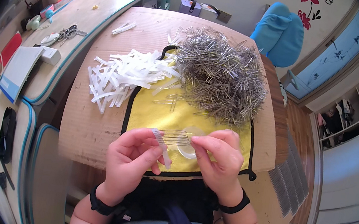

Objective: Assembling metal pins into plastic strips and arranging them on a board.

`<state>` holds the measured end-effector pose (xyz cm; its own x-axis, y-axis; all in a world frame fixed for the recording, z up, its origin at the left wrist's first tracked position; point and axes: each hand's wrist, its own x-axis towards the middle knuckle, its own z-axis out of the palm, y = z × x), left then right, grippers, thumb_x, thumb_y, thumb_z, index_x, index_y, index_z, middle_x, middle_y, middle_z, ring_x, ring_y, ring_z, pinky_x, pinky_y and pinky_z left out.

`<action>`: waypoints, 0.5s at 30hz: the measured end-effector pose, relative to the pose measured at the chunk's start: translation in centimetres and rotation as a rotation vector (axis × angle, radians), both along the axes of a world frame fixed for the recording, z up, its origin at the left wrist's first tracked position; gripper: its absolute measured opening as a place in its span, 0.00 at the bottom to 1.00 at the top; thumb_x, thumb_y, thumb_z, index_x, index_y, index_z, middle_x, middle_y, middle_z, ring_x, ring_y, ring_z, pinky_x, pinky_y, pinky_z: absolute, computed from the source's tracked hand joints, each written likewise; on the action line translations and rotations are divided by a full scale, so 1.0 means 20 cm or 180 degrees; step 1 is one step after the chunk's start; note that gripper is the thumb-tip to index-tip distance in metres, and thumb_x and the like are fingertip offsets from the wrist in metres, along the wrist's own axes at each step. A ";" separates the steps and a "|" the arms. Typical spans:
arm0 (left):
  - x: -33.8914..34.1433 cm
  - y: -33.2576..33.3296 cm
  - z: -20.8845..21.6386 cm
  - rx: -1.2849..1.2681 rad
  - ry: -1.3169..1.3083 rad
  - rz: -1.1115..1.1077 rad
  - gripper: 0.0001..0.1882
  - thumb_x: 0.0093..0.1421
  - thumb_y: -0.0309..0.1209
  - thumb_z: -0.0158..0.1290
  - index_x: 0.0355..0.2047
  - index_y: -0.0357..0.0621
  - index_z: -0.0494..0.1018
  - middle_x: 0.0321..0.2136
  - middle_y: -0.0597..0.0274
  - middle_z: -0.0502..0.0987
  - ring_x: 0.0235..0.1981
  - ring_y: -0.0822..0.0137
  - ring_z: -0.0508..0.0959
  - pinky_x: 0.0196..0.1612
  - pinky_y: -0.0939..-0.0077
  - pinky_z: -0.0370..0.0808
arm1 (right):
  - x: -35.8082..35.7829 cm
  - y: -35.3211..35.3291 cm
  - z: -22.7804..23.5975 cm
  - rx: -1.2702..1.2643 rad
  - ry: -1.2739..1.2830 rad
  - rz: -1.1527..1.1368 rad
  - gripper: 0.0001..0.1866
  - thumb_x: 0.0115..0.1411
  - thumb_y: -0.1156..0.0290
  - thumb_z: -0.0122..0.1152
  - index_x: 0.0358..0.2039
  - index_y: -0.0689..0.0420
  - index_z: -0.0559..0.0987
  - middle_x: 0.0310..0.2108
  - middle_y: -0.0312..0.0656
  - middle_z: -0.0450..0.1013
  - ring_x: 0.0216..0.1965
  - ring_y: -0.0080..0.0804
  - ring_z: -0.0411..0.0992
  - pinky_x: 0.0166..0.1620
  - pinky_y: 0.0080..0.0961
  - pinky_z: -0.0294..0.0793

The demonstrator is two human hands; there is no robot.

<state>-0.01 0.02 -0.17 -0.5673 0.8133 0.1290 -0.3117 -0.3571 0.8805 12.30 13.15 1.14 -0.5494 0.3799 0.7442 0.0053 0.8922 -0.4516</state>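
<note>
My left hand (131,155) pinches a narrow white plastic strip (163,149) between thumb and fingers. Several thin U-shaped wire pins (175,136) stick out of the strip toward the right, side by side. At their rounded ends, my right hand (218,159) has thumb and forefinger pressed together on a wire pin; its tip is partly hidden by the fingers. Beneath the hands, a clear round dish (189,151) sits on a yellow cloth (157,113) with black edging. A big tangled heap of wire pins (224,77) lies beyond my right hand, and a pile of white strips (125,76) beyond my left.
Cardboard (90,141) covers the table under the cloth. A few loose strips (124,28) lie at its far left. A desk (107,2) with keys and small items runs along the left. A blue chair (278,34) stands at the far right; grey pin-like rows (289,183) lie lower right.
</note>
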 end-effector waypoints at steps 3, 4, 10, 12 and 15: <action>0.00 0.00 0.00 -0.0009 -0.0052 -0.0015 0.12 0.52 0.17 0.48 0.39 0.34 0.66 0.30 0.57 0.73 0.25 0.70 0.76 0.21 0.86 0.72 | 0.00 0.00 0.00 0.0141 -0.0060 -0.0038 0.12 0.38 0.81 0.62 0.26 0.55 0.77 0.20 0.34 0.71 0.24 0.30 0.65 0.30 0.23 0.62; 0.00 0.01 0.00 0.0025 -0.0072 -0.0037 0.13 0.52 0.17 0.48 0.40 0.34 0.66 0.30 0.57 0.73 0.25 0.70 0.76 0.21 0.86 0.72 | 0.00 0.00 0.01 0.0169 -0.0086 -0.0046 0.12 0.38 0.81 0.62 0.26 0.55 0.77 0.20 0.34 0.71 0.24 0.30 0.65 0.31 0.23 0.61; -0.01 0.00 0.00 0.0020 -0.0036 -0.0079 0.14 0.52 0.17 0.48 0.41 0.34 0.65 0.30 0.56 0.73 0.27 0.70 0.76 0.22 0.86 0.72 | 0.02 -0.01 0.00 -0.0010 0.0015 -0.0212 0.12 0.37 0.82 0.63 0.26 0.55 0.77 0.21 0.37 0.71 0.25 0.30 0.65 0.30 0.22 0.61; 0.00 0.00 0.01 0.0022 -0.0003 -0.0097 0.15 0.52 0.16 0.48 0.41 0.34 0.65 0.31 0.56 0.73 0.27 0.70 0.76 0.22 0.86 0.73 | 0.03 0.00 -0.02 -0.0181 0.0146 -0.0175 0.11 0.37 0.82 0.63 0.25 0.56 0.76 0.22 0.37 0.71 0.25 0.30 0.66 0.30 0.22 0.62; 0.01 0.01 0.02 -0.0087 -0.0068 0.0072 0.15 0.49 0.16 0.48 0.40 0.34 0.66 0.28 0.57 0.73 0.24 0.69 0.76 0.18 0.87 0.70 | 0.04 -0.01 -0.04 -0.0619 0.0424 0.0008 0.10 0.39 0.83 0.62 0.23 0.56 0.74 0.23 0.38 0.72 0.26 0.29 0.66 0.30 0.20 0.63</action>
<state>0.18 0.19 0.21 -0.5880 0.8033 0.0946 -0.3228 -0.3403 0.8832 13.04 12.95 0.40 -0.4523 0.5219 0.7232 -0.0679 0.7884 -0.6114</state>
